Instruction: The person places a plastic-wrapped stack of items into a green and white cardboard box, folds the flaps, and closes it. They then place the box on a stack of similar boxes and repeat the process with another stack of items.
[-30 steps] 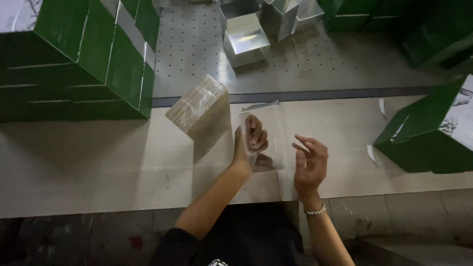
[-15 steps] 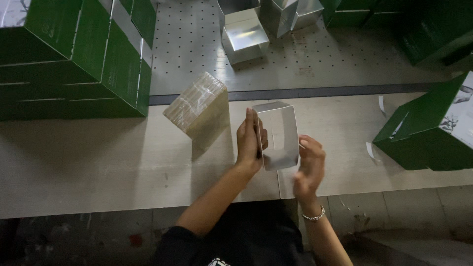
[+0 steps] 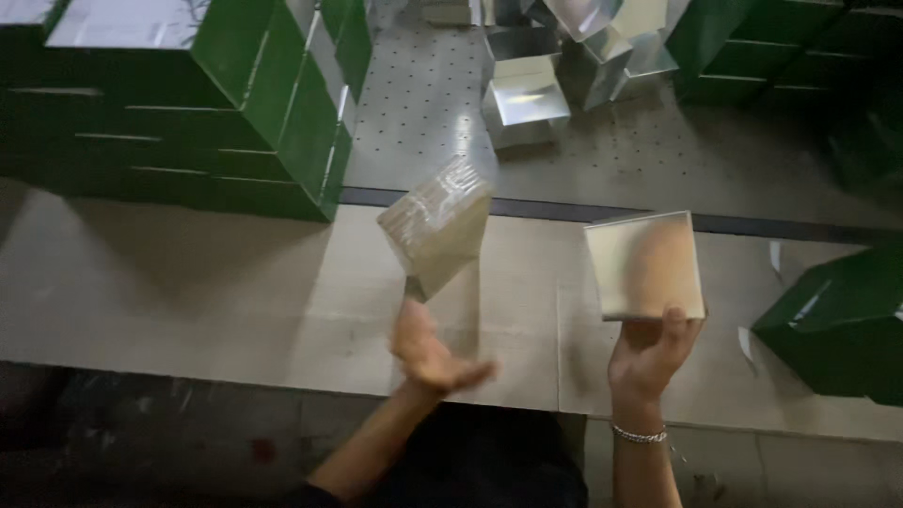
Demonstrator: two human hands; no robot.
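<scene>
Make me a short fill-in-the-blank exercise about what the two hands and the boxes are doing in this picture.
1. The right hand holds up a flat silvery ____-shaped box.
2. The left hand is open, just below a tilted stack of clear ____.
3. Big boxes stacked on the far left are ____ in colour.
4. A bracelet sits on the ____ wrist.

Missing words: square; sheets; green; right

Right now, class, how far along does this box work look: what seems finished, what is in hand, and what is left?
Done: silvery boxes sit formed on the perforated surface behind. In hand: the right hand holds up one silvery box by its lower edge; the left hand is open, just below the stack of flat sheets. Left: that stack looks thick, so many seem unformed.
</scene>
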